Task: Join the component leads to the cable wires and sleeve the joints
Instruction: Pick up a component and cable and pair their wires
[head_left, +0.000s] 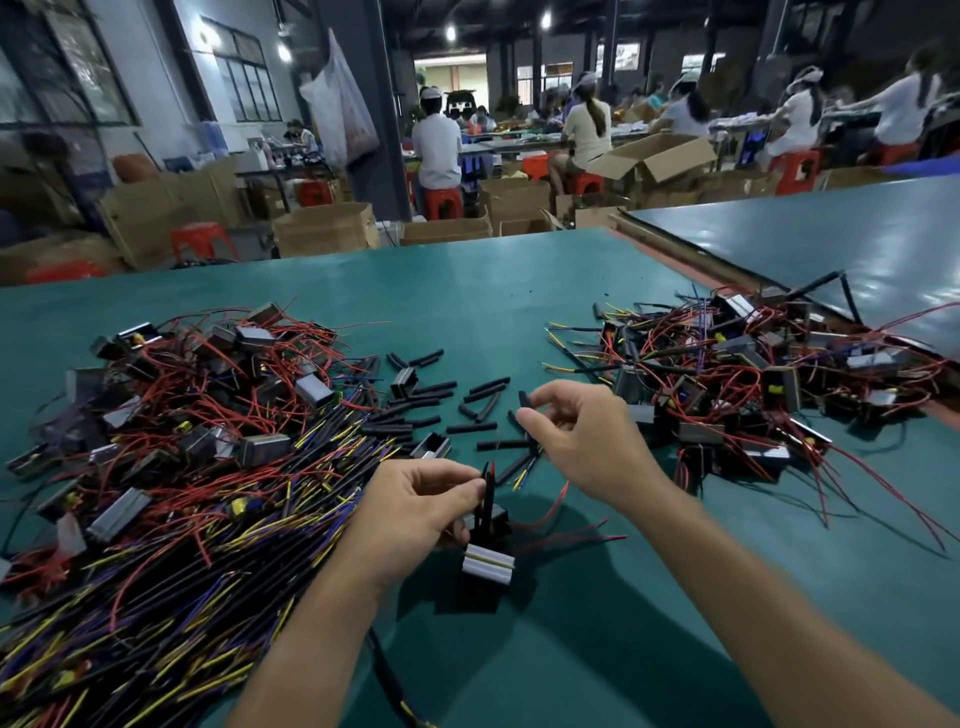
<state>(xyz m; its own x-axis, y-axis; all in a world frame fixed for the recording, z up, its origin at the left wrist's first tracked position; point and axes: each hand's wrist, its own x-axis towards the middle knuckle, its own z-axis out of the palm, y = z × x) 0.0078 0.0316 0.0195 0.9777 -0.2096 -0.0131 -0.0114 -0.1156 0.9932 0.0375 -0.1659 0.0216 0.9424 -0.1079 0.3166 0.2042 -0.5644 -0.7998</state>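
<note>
My left hand (415, 506) pinches a black cable with a red lead (489, 486) standing upright above a small grey and black component (487, 564). That component hangs just under the hand, over the green table (519, 291). My right hand (582, 439) is raised a little to the right and pinches a short black sleeve (523, 402) between thumb and forefinger. Loose black sleeves (441, 410) lie scattered on the table beyond both hands.
A big pile of components, red leads and black cables (171, 441) covers the table's left side. A second pile of joined parts (753, 374) lies at the right. A second green table (857, 249) abuts at the far right. People sit working among cardboard boxes behind.
</note>
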